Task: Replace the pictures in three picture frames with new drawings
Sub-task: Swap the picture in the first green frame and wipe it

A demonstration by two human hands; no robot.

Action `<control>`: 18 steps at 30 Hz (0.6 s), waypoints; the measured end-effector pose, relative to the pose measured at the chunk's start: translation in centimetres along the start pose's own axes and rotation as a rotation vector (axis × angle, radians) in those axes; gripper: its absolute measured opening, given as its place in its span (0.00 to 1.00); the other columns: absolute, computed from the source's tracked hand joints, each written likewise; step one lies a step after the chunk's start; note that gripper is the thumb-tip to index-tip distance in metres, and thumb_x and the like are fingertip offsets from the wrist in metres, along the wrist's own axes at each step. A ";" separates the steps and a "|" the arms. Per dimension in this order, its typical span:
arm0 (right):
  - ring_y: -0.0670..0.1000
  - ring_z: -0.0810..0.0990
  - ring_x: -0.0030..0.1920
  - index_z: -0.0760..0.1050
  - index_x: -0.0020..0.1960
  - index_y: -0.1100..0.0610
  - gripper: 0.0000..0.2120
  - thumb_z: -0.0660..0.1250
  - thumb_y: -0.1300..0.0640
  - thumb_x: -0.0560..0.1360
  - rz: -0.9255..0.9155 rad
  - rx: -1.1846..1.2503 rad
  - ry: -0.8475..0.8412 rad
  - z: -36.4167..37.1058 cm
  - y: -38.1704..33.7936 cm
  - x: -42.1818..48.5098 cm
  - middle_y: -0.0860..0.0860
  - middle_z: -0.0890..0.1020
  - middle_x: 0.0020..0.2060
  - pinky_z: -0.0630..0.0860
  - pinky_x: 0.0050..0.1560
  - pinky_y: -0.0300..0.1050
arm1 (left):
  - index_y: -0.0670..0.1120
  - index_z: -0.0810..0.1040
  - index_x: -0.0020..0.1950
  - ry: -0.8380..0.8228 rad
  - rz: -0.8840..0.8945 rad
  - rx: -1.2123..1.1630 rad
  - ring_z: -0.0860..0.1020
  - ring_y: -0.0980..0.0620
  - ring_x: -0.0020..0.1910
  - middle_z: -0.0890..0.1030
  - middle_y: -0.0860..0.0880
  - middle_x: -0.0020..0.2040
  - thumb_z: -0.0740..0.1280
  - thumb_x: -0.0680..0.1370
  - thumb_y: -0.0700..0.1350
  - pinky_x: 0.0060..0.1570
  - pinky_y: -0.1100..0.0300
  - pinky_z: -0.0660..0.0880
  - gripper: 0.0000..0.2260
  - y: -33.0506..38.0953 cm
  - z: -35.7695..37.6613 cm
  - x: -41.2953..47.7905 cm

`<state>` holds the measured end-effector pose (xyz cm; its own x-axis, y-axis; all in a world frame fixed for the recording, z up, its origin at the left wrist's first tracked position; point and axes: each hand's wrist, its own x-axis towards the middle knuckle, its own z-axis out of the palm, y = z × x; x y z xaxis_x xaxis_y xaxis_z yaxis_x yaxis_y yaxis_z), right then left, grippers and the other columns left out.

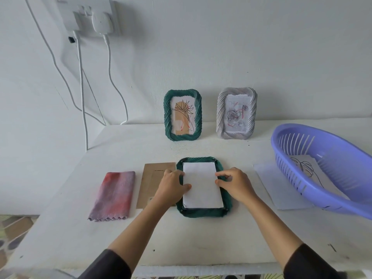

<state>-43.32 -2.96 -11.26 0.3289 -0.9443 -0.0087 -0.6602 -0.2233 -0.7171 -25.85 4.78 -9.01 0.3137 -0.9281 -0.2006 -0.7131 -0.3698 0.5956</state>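
A green picture frame (203, 212) lies face down in the middle of the white table (181, 238). A white sheet of paper (201, 188), blank side up, sits in its back opening. My left hand (171, 186) rests on the sheet's left edge, fingers and thumb touching it. My right hand (234, 184) touches the right edge the same way. A brown backing board (153, 178) lies flat just left of the frame, partly under my left hand. Two frames stand against the wall: a green one (182, 115) with a flower drawing and a grey one (236, 113) with a rose drawing.
A folded pink-purple cloth (113, 195) lies at the left. A purple plastic basket (322, 168) at the right holds a line drawing (308, 170) and rests tilted on a white sheet (279, 188). White cables (82, 97) hang from a wall socket (88, 17) at the back left.
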 end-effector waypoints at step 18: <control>0.45 0.72 0.39 0.80 0.54 0.52 0.10 0.69 0.56 0.72 -0.042 0.125 0.017 0.0 1.0 0.5 0.52 0.75 0.44 0.67 0.40 0.34 | 0.41 0.66 0.68 0.315 -0.165 0.110 0.65 0.39 0.65 0.69 0.39 0.65 0.53 0.78 0.38 0.64 0.52 0.63 0.18 -0.9 -1.0 0.2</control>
<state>-43.82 -3.63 -12.00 0.3420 -0.9391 0.0339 -0.5566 -0.2315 -0.7978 -24.60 4.99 -8.81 0.5954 -0.8030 -0.0280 -0.6944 -0.5318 0.4848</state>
